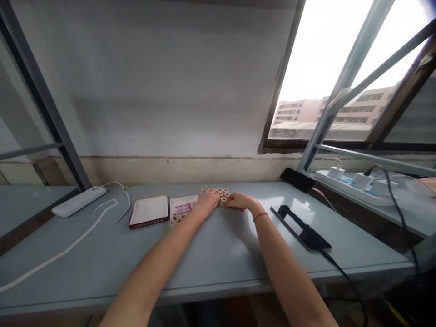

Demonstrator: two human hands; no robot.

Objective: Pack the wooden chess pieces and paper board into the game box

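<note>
A small cluster of round wooden Chinese chess pieces with dark characters lies on the desk between my hands. My left hand touches the cluster's left side, its fingers slightly apart and reaching forward. On the other side, my right hand, with a red string at the wrist, has its fingers curled together against the nearest piece. Behind my left forearm is an open box tray holding a sheet with red lines and several pieces at its near end; the forearm covers part of it.
A box lid with a dark red rim lies left of the tray. Further left are a white power strip and cable. A dark tablet with a black cable lies right on the grey desk; a black phone-like object is behind.
</note>
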